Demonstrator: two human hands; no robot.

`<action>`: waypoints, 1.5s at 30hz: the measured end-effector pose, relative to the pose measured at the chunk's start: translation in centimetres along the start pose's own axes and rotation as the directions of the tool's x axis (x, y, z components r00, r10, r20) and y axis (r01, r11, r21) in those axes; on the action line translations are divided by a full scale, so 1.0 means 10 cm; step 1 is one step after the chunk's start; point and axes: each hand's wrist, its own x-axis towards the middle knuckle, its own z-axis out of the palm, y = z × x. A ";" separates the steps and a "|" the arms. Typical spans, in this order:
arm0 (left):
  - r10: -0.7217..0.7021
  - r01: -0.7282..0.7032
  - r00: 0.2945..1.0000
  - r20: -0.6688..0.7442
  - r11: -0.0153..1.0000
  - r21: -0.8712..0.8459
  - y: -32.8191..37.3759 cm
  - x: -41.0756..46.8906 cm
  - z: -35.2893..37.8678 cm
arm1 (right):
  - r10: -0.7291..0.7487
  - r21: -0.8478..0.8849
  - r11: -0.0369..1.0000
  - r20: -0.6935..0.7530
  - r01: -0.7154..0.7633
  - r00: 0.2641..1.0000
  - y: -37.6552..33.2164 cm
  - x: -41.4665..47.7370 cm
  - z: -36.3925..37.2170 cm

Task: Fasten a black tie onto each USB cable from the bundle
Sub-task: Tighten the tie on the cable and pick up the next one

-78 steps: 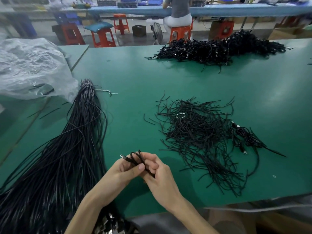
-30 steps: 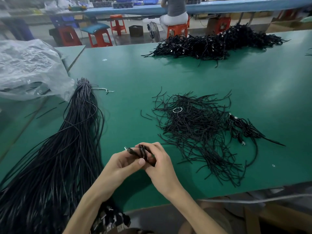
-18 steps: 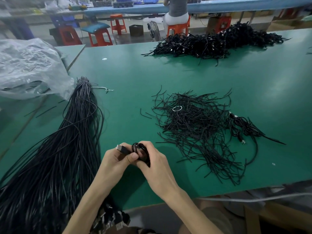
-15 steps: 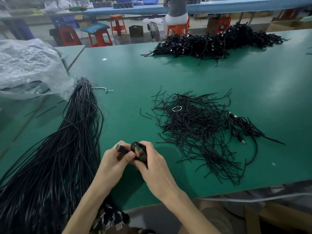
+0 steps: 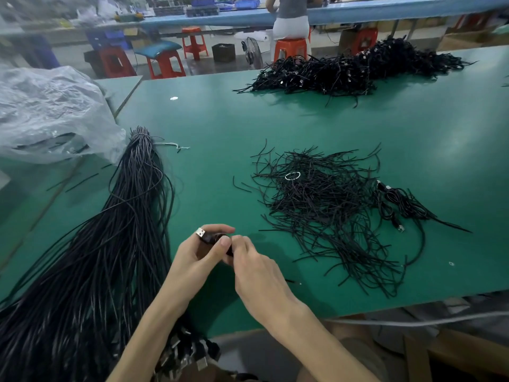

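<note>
Hands: the left hand (image 5: pixel 192 260) and right hand (image 5: pixel 256 268) were together, both pinching one coiled cable (image 5: pixel 217 239).
Plug: its plug (image 5: pixel 201 233) stuck out above the left thumb.
Bundle: the bundle (image 5: pixel 110 244) lay just left.
Ties: the loose ties (image 5: pixel 325 205) lay to the right; none was discernible in the fingers.
Tip: keeping the coil pinched tight while wrapping its middle looked wisest.

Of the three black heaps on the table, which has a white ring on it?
The white ring lies on the middle pile of loose black ties; the long cable bundle and the far cable heap carry none.
</note>
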 end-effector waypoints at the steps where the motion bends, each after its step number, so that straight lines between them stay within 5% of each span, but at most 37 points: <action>1: 0.000 0.000 1.000 -0.011 1.000 0.002 0.01 0.01 0.01 | -0.022 -0.041 0.999 0.006 0.022 1.000 0.01 0.01 -0.01; 12: -0.025 0.048 0.958 -0.284 0.996 0.071 -0.11 0.10 -0.04 | -0.164 -0.289 0.951 -0.173 0.109 0.971 0.06 0.02 0.17; 27: -0.057 0.054 0.982 -0.178 0.998 -0.018 -0.13 0.09 -0.06 | -0.160 -0.289 0.949 -0.104 0.124 0.982 0.09 0.03 0.19; 35: -0.099 0.073 0.982 -0.162 0.985 -0.158 -0.12 0.08 -0.09 | -0.081 -0.142 0.987 -0.080 0.070 0.993 0.09 0.03 0.11; 45: -0.024 0.018 0.996 -0.087 0.998 -0.062 -0.11 0.07 -0.09 | -0.072 -0.113 0.991 -0.053 0.065 0.996 0.11 -0.01 -0.06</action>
